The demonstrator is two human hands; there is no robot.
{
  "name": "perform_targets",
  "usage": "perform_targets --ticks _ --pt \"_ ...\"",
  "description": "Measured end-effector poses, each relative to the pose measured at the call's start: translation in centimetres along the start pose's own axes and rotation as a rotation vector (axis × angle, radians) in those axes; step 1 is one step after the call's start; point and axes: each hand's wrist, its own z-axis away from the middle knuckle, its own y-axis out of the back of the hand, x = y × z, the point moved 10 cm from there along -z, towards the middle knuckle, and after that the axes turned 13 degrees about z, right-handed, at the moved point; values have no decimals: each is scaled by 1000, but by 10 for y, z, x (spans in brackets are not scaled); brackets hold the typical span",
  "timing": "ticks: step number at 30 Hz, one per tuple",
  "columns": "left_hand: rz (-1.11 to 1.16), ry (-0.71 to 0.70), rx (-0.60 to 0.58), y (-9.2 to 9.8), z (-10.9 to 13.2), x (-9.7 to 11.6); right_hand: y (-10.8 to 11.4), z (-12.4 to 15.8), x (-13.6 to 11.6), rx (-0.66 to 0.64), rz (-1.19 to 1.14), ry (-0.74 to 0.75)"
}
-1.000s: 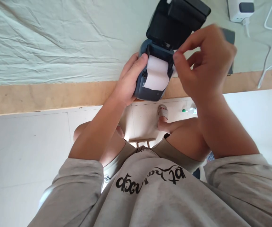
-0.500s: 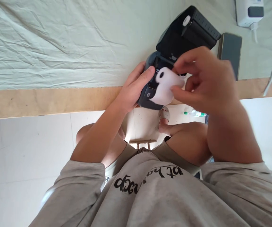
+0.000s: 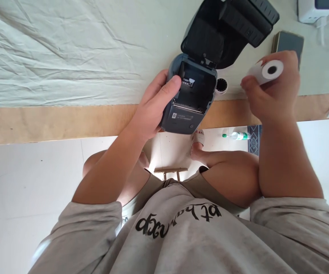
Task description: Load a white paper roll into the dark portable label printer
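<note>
My left hand (image 3: 158, 101) grips the side of a dark blue-grey label printer (image 3: 183, 118), its thumb over the rim of the paper bay. The black lid (image 3: 210, 42) is swung up and away, leaving the inside of the bay exposed with a small printed sticker in it. Off to the right, clear of the printer, my right hand (image 3: 277, 91) is closed around a white paper roll (image 3: 263, 73), whose dark core hole faces me. A small white roll with a black ribbed core (image 3: 221, 86) rests on the table against the printer's right side.
A pale green cloth (image 3: 81, 57) covers the table, with a wooden edge (image 3: 67, 121) at the front. A dark flat box (image 3: 291, 42) lies at the right, near a white power adapter (image 3: 314, 10) with cables. On the floor are a bottle (image 3: 237, 136) and a wooden stool (image 3: 170, 170).
My right hand has moved right, carrying the paper roll away from over the printer bay. The roll's loose paper tail no longer hangs in view. My left hand keeps its hold, the printer slightly shifted.
</note>
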Motion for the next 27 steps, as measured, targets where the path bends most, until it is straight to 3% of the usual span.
perform_targets --ticks 7,11,13,17,20,24,27 --pt "-27 -78 -74 -1 -6 1 -3 7 -14 -122 256 64" --pt "-49 -96 -84 0 -6 1 22 18 -48 53 264 183" --pt "-61 -52 -85 0 -6 -3 24 27 -65 78 215 235" --pt "-67 -7 -88 -1 -7 -8 -15 35 -72 -153 165 191" --pt "-53 -16 -84 -1 -7 -8 -38 32 -65 -243 143 122" --pt "-37 -36 -84 -1 -8 -8 -46 29 -59 -271 130 86" --pt "-49 -23 -92 -2 -7 -8 -47 32 -68 -298 188 173"
